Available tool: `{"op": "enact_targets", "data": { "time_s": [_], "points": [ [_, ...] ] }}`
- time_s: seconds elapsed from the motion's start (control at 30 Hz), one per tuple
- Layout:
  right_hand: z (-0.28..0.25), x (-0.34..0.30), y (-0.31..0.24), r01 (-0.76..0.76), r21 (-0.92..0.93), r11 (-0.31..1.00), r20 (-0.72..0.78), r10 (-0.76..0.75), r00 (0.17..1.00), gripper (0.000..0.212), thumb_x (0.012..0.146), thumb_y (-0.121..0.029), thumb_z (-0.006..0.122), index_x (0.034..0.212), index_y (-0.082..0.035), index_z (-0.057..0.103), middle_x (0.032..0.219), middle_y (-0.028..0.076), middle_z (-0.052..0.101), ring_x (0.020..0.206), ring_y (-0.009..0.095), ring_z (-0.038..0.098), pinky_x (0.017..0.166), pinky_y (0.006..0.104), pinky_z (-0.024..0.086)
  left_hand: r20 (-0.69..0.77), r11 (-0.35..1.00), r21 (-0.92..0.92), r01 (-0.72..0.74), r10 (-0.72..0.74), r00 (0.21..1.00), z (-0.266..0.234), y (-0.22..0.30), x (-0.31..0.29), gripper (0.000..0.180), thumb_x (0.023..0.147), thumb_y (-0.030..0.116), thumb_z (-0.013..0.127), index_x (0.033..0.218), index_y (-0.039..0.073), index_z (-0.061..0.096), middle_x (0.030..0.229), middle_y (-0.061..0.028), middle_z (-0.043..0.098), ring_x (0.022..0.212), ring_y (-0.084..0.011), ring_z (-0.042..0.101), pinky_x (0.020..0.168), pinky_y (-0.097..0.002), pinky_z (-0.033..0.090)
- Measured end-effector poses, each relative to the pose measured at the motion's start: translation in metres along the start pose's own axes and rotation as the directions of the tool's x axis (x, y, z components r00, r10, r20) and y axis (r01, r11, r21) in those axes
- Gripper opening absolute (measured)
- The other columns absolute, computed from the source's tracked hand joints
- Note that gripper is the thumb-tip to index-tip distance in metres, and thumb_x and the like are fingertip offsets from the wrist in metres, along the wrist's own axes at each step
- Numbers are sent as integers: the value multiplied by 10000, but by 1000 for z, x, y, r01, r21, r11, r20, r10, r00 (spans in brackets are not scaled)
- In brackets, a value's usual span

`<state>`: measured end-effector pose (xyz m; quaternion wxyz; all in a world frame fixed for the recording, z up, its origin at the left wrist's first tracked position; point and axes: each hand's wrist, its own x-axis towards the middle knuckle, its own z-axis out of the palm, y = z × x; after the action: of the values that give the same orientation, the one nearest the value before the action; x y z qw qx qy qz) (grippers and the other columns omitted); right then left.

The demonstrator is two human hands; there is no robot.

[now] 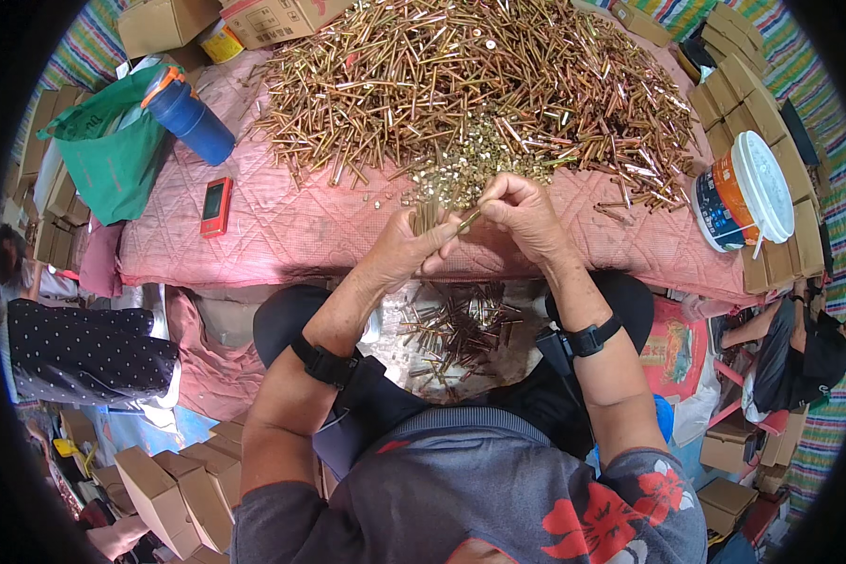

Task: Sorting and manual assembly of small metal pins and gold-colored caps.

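Both forearms (336, 320) reach forward, elbows bent. The left hand (410, 250) clasps a bundle of brass-coloured rods (427, 218); its thumb and the pinching right hand (523, 218) hold a single rod (469, 222) between them. Beyond the grip lie small pale pieces (475, 160), then a heap of rods (395, 85).

Rod heap (479, 75) blocks ahead, bucket (769, 193) far right. Passable: pink cover (296, 230) between red device (216, 207) and left hand (409, 246).
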<state>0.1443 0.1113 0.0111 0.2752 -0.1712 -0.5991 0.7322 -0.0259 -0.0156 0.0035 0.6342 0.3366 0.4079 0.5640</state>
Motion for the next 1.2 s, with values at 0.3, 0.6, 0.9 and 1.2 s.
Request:
{"op": "enact_targets", "data": {
  "time_s": [0.3,0.6,0.9,1.2],
  "points": [
    [0,3,5,-39,76,996,-18,41,999,105,831,-99,700,861,-36,623,744,-24,575,599,39,469,545,176,391,-39,999,37,-19,20,999,0,-1,2,192,911,197,624,985,27,575,669,-24,554,446,-43,429,382,-163,315],
    [-1,7,13,-35,177,984,-84,51,995,126,843,-118,695,814,-41,600,722,-17,557,567,46,434,514,174,371,17,997,63,-53,52,998,1,2,2,247,908,206,622,1011,-11,566,735,-48,601,471,-43,453,408,-166,332],
    [-4,7,15,-46,173,984,-16,50,999,117,838,-117,701,845,-47,608,706,-28,558,555,38,430,506,170,366,39,992,121,-43,38,998,2,6,0,216,916,190,602,989,-11,584,735,-58,616,477,-37,463,420,-171,343],
    [-6,3,0,-113,87,990,-9,114,993,99,825,-98,708,848,-37,634,704,-15,590,556,37,471,496,167,385,66,995,100,-8,2,998,-1,5,1,200,902,170,618,987,-7,580,744,-66,628,472,-35,456,420,-164,340]
  ]
}}
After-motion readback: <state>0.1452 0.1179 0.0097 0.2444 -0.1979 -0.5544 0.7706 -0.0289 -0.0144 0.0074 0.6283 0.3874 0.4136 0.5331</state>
